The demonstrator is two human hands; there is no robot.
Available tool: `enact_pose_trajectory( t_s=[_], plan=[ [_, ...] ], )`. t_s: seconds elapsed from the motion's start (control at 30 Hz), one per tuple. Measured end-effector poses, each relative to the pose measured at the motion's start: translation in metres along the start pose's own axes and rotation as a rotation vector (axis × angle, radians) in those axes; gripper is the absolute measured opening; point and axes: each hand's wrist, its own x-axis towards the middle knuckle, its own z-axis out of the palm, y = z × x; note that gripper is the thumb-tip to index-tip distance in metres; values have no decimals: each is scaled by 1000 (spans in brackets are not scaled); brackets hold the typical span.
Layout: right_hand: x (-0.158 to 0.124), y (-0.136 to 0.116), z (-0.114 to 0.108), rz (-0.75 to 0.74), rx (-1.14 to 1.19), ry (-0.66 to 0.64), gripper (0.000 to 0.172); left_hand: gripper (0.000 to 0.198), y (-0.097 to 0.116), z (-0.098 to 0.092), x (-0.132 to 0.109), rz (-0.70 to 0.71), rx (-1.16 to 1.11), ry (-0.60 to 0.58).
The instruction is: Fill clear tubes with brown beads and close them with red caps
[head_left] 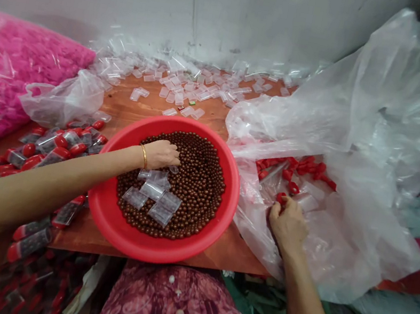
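My left hand (161, 154) reaches into a red basin (110, 215) of small brown beads (202, 177), fingers closed on a clear plastic tube that dips into the beads. Several empty clear tubes (154, 196) lie on the beads below it. My right hand (288, 222) rests on a large clear plastic bag (357, 150), fingertips pinched on a red cap (281, 196). More red caps (305, 168) lie further inside the bag.
Filled tubes with red caps (53, 145) are piled to the left of the basin. A pink bag (5, 72) lies at far left. Loose clear tubes (190, 86) are scattered at the back of the wooden table (208, 119), against a white wall.
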Motion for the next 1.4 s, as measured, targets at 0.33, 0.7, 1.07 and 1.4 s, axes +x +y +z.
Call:
enact_pose_trajectory(
  t_s=[0.33,0.7,1.07,1.4],
  plan=[
    [1,1,1,2,16,-6,39,30,6,-25,-3,-533,-168,-224],
    [-1,0,4,36,29,69,42,23,20,10,57,-478,-829,56],
    [7,7,-8,-18,-138,-77,32,51,21,18,9,-249,-2033,441],
    [-7,-30,-58,4,1360,-261,30,44,54,8,-15,2,-2174,636]
  ],
)
